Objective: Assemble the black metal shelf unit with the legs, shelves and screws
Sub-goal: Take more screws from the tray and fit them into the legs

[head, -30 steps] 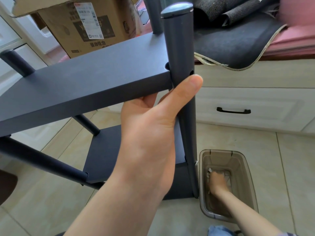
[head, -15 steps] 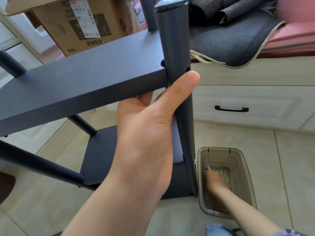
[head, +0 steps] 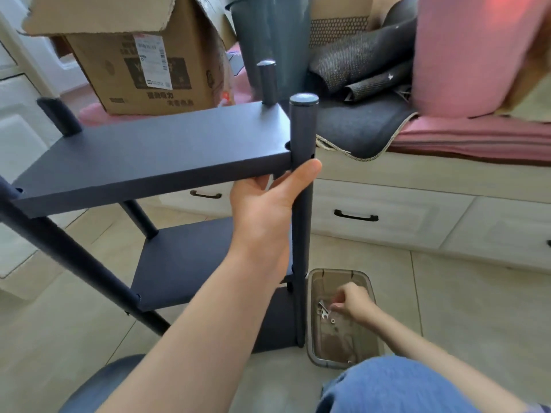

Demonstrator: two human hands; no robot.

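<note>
The black metal shelf unit [head: 167,162] is standing on the tiled floor [head: 477,308], reaching from the left of the scene to its middle, with its legs upright and its shelves lying flat. The left hand [head: 262,210] is gripping the near right black tubular leg [head: 301,204] just under the top flat black shelf [head: 149,153], thumb laid along the leg and the other fingers curled out of sight under the shelf corner. The leg's long axis is running straight up and down.

The relation that matters is at that corner: a small hole in the leg [head: 312,156] is sitting just above the thumb tip, facing right. The fasteners are lying low and near, right of the leg's foot, so I judge the right hand will need to travel up and slightly left to reach the joint.

The right hand [head: 351,302] is reaching down into the translucent brown plastic bin [head: 313,353] on the floor, fingertips pinched together; whether they are holding a screw I cannot tell. In the bin are lying a small silver spanner [head: 322,309] and a small round metal piece, perhaps a nut or washer [head: 332,321].
</note>
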